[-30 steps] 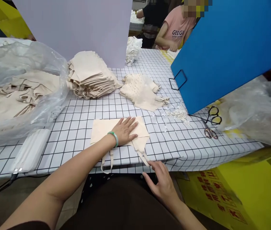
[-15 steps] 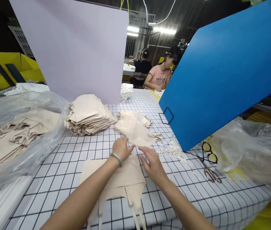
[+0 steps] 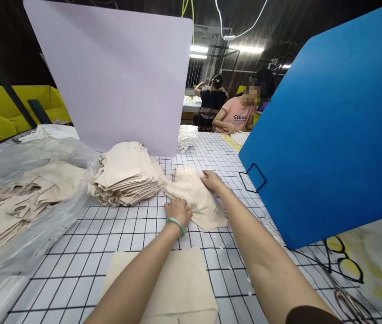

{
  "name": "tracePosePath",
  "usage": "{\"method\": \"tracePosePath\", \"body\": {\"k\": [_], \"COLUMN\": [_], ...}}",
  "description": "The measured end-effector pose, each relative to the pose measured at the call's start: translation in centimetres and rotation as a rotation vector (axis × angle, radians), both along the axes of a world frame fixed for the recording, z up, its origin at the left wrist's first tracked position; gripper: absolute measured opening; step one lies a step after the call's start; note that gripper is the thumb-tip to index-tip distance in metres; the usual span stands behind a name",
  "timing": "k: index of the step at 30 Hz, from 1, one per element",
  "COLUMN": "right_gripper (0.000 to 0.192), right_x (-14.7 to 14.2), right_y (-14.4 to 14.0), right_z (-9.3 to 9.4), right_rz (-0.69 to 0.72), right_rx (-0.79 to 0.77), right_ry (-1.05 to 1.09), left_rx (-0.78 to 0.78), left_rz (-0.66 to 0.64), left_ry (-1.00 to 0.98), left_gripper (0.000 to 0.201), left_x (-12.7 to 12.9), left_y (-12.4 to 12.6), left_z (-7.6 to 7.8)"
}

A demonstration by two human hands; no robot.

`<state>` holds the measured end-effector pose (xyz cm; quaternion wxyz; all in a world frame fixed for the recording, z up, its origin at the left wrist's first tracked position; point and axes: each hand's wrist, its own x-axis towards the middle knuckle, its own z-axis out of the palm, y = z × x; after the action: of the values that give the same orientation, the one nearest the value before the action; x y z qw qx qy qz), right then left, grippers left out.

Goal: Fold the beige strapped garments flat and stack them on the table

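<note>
Left hand [image 3: 178, 210] closed on near edge of small cream lace pile [image 3: 196, 198]; right hand [image 3: 212, 180] rests open-fingered on its far side. Pile sits mid-table [image 3: 116, 229], beside taller folded stack [image 3: 125, 173]. Fabric looks light, limp, likely slippery in layers; best pinched at edges, supported underneath. Flat cream piece [image 3: 177, 283] lies nearer.

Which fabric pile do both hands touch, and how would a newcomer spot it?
Start at the white panel; right of the tall folded stack lies a small loose pile. Left hand and right hand rest on it; unlike its neighbours, it is crumpled and perforated.
</note>
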<state>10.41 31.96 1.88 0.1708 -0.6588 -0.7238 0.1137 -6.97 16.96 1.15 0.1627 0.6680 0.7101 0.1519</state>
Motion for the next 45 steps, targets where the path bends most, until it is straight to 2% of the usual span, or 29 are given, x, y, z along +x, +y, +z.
{"method": "tracePosePath", "body": {"k": [3,6,9,11,13,15,16,18,20,22,25,29,32,35,38,41,43,45], "right_gripper": [0.03,0.025,0.011,0.006,0.009,0.013,0.015,0.013,0.011,0.011,0.005,0.011,0.022,0.025,0.024,0.02,0.017,0.021], "right_x": [0.1,0.1,-0.1,-0.3,-0.7,-1.2,-1.4,-1.6,-1.5,-1.2,-0.7,-0.4,-0.3,-0.5,-0.8,-1.1,-1.0,-0.9], "right_y": [-0.1,-0.7,-1.6,-2.6,-3.9,-5.4,-6.2,-7.6,-8.9,-10.1,-11.9,-13.3,-13.8,-15.4,-19.6,-25.9,-30.2,-33.6], "right_z": [-0.4,-0.3,0.4,1.5,3.3,5.9,7.5,11.0,14.3,17.0,19.1,19.2,18.7,18.4,18.1,17.1,15.7,13.6], "right_rz": [-0.045,-0.061,-0.039,0.013,0.097,0.244,0.329,0.478,0.487,0.424,0.411,0.329,0.312,0.344,0.342,0.291,0.225,0.135], "right_rx": [0.002,0.074,0.166,0.221,0.257,0.297,0.333,0.457,0.649,0.772,0.764,0.733,0.631,0.626,0.576,0.491,0.385,0.232], "right_ry": [0.025,0.063,0.108,0.144,0.185,0.251,0.285,0.332,0.36,0.364,0.322,0.486,0.584,0.72,0.805,0.871,0.92,0.98], "left_rx": [0.01,0.031,0.11,0.242,0.401,0.48,0.463,0.286,0.165,0.158,0.333,0.587,0.617,0.587,0.52,0.441,0.353,0.219], "left_rz": [0.057,0.081,0.081,0.065,-0.013,-0.153,-0.226,-0.375,-0.413,-0.399,-0.337,-0.196,-0.136,-0.185,-0.202,-0.139,-0.095,-0.044], "left_ry": [0.018,0.015,0.012,-0.023,-0.113,-0.241,-0.304,-0.406,-0.4,-0.375,-0.394,-0.388,-0.509,-0.8,-1.022,-1.099,-1.131,-1.174], "left_gripper": [0.018,0.029,0.045,0.053,0.059,0.065,0.063,0.043,0.025,0.016,0.011,0.006,0.006,0.009,0.012,0.019,0.023,0.027], "left_x": [-3.3,-5.5,-5.5,-4.8,-3.9,-3.3,-3.2,-3.4,-4.3,-5.8,-8.8,-12.9,-15.1,-16.6,-17.6,-18.3,-18.6,-18.7], "left_y": [2.3,3.0,2.0,1.5,1.8,3.0,3.7,5.1,5.7,5.1,2.7,-0.7,-2.9,-5.9,-10.7,-16.6,-20.3,-23.1], "left_z": [0.9,1.2,1.0,1.5,3.1,5.9,7.4,10.3,12.2,13.2,13.6,13.9,14.6,15.6,16.5,16.5,15.7,14.0]}}
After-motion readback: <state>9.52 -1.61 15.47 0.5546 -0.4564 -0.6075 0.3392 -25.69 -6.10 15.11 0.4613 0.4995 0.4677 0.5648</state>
